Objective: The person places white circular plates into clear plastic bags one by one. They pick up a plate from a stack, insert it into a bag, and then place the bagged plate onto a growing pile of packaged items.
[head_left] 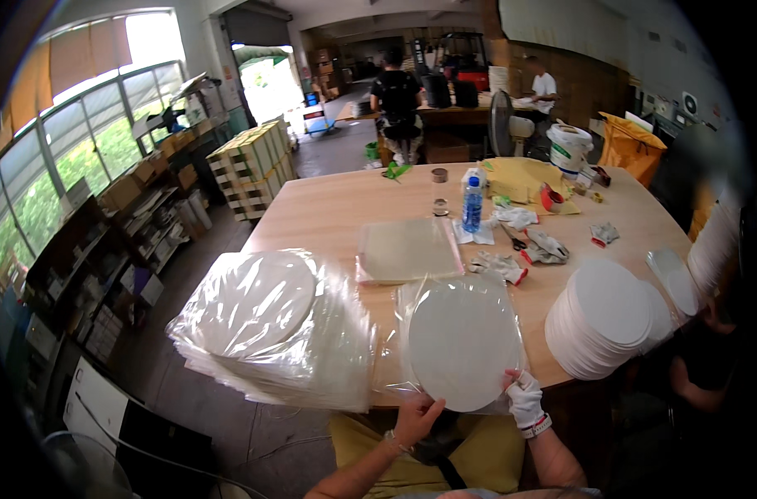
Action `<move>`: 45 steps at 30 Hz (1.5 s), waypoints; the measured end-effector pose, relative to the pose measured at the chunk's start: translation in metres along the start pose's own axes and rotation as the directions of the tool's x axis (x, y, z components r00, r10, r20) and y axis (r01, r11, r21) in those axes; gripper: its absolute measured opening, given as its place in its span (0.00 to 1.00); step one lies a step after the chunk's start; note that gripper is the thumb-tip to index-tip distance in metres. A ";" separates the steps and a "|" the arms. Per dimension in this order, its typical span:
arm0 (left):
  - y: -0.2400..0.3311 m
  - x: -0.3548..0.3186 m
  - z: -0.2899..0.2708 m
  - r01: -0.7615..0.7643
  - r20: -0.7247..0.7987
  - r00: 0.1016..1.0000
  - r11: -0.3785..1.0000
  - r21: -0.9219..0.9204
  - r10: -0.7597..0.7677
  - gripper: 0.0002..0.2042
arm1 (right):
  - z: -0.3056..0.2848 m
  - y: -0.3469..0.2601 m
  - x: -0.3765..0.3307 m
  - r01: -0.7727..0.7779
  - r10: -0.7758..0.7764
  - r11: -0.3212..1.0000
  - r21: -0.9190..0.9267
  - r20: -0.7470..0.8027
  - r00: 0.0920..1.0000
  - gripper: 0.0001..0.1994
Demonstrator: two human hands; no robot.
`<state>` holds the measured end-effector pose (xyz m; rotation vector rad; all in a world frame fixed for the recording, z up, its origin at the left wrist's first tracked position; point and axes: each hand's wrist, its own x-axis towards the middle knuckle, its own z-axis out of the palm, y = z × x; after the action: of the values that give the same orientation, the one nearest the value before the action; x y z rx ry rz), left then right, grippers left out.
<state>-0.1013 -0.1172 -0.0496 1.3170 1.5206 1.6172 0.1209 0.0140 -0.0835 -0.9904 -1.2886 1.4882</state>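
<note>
In front of me, a white round disc (464, 341) lies mostly inside a clear plastic bag (402, 320), its near edge over the table's front edge. My left hand (418, 421), bare, is closed at the bag's near left corner, thumb beside the disc's rim. My right hand (525, 399) wears a white glove with some fingertips showing and pinches the bag's near right side. To the left is a pile of bagged discs (262, 303). A tall stack of bare white discs (605, 312) stands to the right. Flat clear bags (408, 249) lie just beyond.
On the wooden table (320, 208) are a blue-labelled water bottle (472, 206), work gloves (546, 247), scissors (516, 239), a red tape roll (551, 198) and a white bucket (570, 148). Someone's white sleeve (718, 241) is at the right edge. Two people work farther back.
</note>
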 end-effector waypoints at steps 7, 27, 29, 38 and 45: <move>0.161 0.021 -0.160 -0.245 -0.416 0.773 0.830 0.501 0.479 0.08 | 0.183 -0.172 0.021 0.018 -0.156 0.972 0.234 0.590 0.793 0.18; 0.160 0.065 -0.315 0.069 -0.038 0.994 0.317 0.946 -0.104 0.27 | 0.336 -0.150 0.044 0.321 -0.158 0.946 -0.032 0.822 0.548 0.12; 0.169 0.063 -0.297 0.106 -0.073 0.989 0.278 0.955 -0.126 0.28 | 0.298 -0.121 0.042 0.392 -0.456 0.884 0.254 0.651 0.607 0.14; 0.165 0.042 -0.303 0.133 -0.160 0.975 0.171 0.976 0.156 0.36 | -0.045 -0.096 0.017 0.509 -0.735 0.280 -0.814 0.159 0.659 0.03; 0.120 0.024 -0.115 -0.721 0.380 0.689 0.634 0.279 0.617 0.11 | -0.172 -0.182 0.031 0.299 -0.442 0.060 -0.952 0.243 0.863 0.13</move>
<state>-0.1877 -0.1682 0.0851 2.4755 1.3082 1.4624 0.2999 0.0979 0.0729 -1.3006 -2.2762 -0.0880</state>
